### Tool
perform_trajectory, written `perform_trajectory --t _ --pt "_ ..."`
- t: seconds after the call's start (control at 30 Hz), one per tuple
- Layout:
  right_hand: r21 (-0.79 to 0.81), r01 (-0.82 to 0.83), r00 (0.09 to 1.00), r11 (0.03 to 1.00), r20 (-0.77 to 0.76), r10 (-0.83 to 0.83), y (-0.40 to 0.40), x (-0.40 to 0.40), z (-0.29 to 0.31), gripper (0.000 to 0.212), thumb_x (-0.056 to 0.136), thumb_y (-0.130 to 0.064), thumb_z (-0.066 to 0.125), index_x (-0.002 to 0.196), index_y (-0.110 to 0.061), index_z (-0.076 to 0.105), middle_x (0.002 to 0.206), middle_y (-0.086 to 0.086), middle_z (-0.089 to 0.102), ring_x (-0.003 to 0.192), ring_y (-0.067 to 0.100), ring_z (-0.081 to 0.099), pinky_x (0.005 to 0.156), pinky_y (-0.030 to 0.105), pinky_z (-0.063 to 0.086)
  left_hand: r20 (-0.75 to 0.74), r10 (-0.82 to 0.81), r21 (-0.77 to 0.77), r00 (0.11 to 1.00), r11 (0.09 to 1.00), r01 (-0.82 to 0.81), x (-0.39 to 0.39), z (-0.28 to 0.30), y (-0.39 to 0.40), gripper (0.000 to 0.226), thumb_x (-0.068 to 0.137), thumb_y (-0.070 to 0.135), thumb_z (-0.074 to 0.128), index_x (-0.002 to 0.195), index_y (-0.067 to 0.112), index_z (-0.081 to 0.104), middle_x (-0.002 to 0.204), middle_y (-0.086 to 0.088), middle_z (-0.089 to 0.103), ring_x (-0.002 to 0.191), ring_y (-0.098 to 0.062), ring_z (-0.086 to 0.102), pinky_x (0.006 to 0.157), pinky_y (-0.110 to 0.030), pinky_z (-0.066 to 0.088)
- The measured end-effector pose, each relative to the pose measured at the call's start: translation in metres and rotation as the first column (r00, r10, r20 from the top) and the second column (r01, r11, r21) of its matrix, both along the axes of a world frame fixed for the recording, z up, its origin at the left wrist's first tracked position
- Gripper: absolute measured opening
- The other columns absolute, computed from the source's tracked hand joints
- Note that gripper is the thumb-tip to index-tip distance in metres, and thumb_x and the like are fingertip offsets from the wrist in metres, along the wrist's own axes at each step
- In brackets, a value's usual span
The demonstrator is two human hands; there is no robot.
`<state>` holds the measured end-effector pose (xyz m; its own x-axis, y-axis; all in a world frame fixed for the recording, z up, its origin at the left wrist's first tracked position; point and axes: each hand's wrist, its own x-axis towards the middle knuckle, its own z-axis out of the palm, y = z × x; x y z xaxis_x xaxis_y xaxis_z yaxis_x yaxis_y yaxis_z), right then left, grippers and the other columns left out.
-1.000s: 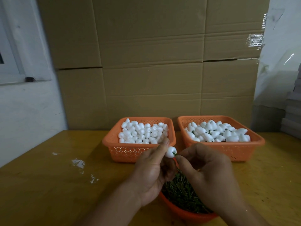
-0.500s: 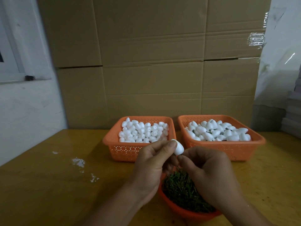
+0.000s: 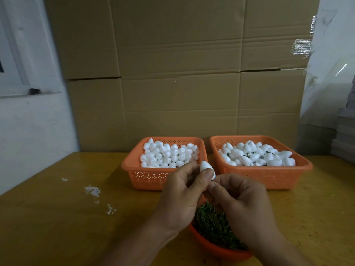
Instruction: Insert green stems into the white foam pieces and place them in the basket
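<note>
A yellow-brown wooden table (image 3: 57, 217) fills the lower part of the view, with a few white crumbs (image 3: 93, 190) on it to the left of the bowl. Behind the table stand big brown cardboard boxes (image 3: 178, 73). A white wall (image 3: 28, 135) is off to the left of the boxes.

An orange bowl (image 3: 217, 250) full of green stems (image 3: 213, 225) sits at the near edge of the table. Behind the bowl and a little left is an orange basket (image 3: 146, 177) piled with plain white foam pieces (image 3: 169, 155). Behind the bowl and to the right is a second orange basket (image 3: 269, 177), and its foam pieces (image 3: 255, 154) have bits of green showing between them.

Just above the bowl, the left hand (image 3: 182, 194) pinches one foam piece (image 3: 206, 167) between thumb and fingers. It is white, smooth and egg-shaped, with its pointed end up. The right hand (image 3: 244, 206) has curled fingers, and its fingertips meet right under the foam piece. I cannot tell if they hold a stem there.
</note>
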<state>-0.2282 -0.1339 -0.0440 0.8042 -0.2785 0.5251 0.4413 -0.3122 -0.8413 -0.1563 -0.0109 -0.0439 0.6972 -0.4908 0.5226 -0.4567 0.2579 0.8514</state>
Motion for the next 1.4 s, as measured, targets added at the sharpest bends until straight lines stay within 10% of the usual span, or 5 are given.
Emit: perform_trajectory --t 0.43,0.77,1.03,1.4 --pt "0.239 0.002 0.995 0.971 -0.099 0.022 -0.012 0.005 0.004 0.014 0.091 -0.009 0.067 0.080 -0.005 0.075 0.067 0.011 0.071 0.056 0.014 0.058 0.053 0.020 0.050 0.033 0.015 -0.014 0.999 1.000 -0.014 -0.005 -0.002 -0.003 0.023 0.097 0.038 0.052 0.087 0.027 0.070 0.057 0.015 0.055 0.053 0.002 0.051 0.052 -0.011 0.040" --pt "-0.328 0.544 0.774 0.772 -0.159 -0.613 -0.116 0.058 0.022 0.011 0.091 -0.022 0.068 0.085 -0.019 0.077 0.072 -0.004 0.071 0.057 0.011 0.062 0.054 0.029 0.048 0.134 0.121 0.239 0.984 0.959 -0.151 0.003 -0.019 -0.003 0.008 0.094 0.035 0.063 0.090 0.032 0.069 0.074 0.010 0.064 0.069 0.000 0.058 0.064 -0.020 0.047" --pt "-0.570 0.541 0.550 0.619 -0.317 -0.773 -0.147 0.089 0.029 0.036 0.089 -0.043 0.060 0.070 -0.014 0.070 0.069 0.007 0.067 0.067 0.027 0.064 0.066 0.037 0.050 0.147 0.114 0.269 0.983 0.951 -0.151 0.004 -0.020 -0.003 0.015 0.089 0.040 0.065 0.081 0.027 0.065 0.065 0.008 0.058 0.061 -0.003 0.053 0.059 -0.024 0.046" --pt "-0.715 0.422 0.501 0.557 -0.328 -0.801 -0.141 0.090 0.037 0.038 0.093 -0.043 0.053 0.069 -0.015 0.061 0.069 0.007 0.064 0.068 0.025 0.063 0.076 0.045 0.058 0.147 0.089 0.314 0.985 0.940 -0.131 -0.002 -0.015 0.000 0.015 0.099 0.026 0.058 0.086 0.024 0.067 0.063 0.010 0.060 0.056 -0.001 0.052 0.055 -0.020 0.044"
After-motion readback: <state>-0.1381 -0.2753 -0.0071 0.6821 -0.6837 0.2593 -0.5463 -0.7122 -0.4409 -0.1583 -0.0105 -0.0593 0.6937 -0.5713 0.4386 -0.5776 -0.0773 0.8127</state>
